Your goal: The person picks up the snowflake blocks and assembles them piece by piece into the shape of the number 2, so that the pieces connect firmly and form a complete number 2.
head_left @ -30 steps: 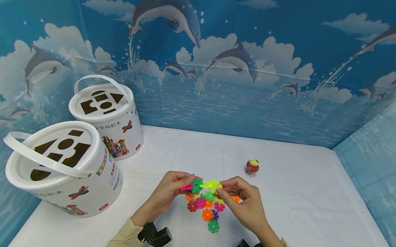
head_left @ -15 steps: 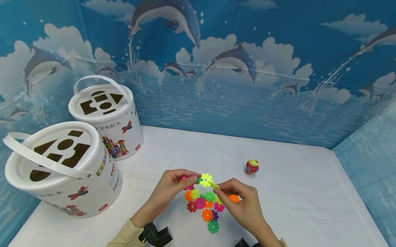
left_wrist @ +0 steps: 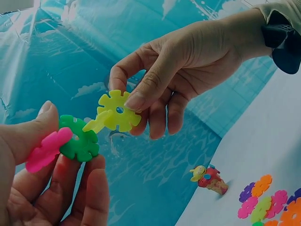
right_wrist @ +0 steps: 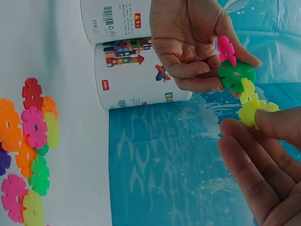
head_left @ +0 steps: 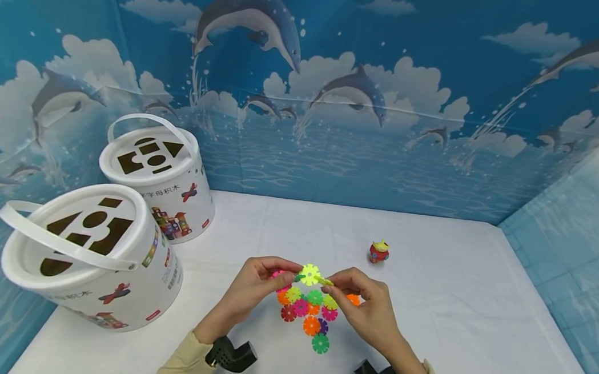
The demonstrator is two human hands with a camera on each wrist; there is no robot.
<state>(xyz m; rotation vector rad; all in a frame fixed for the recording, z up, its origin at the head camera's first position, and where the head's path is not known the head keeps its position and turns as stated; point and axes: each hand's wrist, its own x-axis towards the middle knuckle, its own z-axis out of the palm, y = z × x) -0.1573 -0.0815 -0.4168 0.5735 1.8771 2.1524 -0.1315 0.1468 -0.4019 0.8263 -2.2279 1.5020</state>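
Both hands hold a short chain of slotted plastic flower discs above the table. My left hand pinches the green disc, to which a pink disc is joined. A yellow disc, seen nearly edge-on in the left wrist view, links the green one to a second yellow disc. Between thumb and forefinger, my right hand pinches this outer yellow disc; its other fingers are loosely bent. Below the hands, several joined discs of mixed colours, among them an orange disc, lie on the table.
Two white lidded buckets, one in front and one behind, stand at the left. A small red and yellow toy figure stands beyond the right hand. Behind the white table hangs a blue dolphin cloth.
The held chain has turned, so one yellow disc now faces the head camera and the green one shows nearly edge-on. Both hands keep their pinch; over the last half second they barely move.
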